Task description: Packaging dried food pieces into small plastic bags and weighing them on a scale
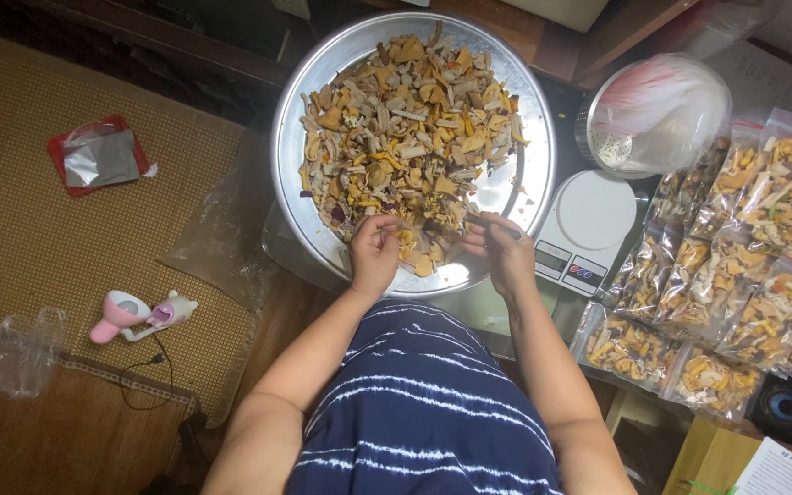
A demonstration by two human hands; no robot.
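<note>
A large round metal tray (295, 197) holds a heap of dried yellow, orange and beige fruit or vegetable pieces (410, 119). My left hand (374, 254) is curled at the tray's near edge, its fingers closed around a few pieces. My right hand (503, 250) hovers at the near right rim, its fingers pinching what looks like a thin clear bag, though the grip is hard to make out. Both hands sit just above my blue striped lap.
A white kitchen scale (587, 229) stands right of the tray. Several filled clear bags (735, 266) of the dried mix lie at the right. A metal bowl (657, 115) with plastic sits behind them. On the mat at left: a pink hand-held device (139, 314), a red pouch (98, 156), crumpled plastic (25, 353).
</note>
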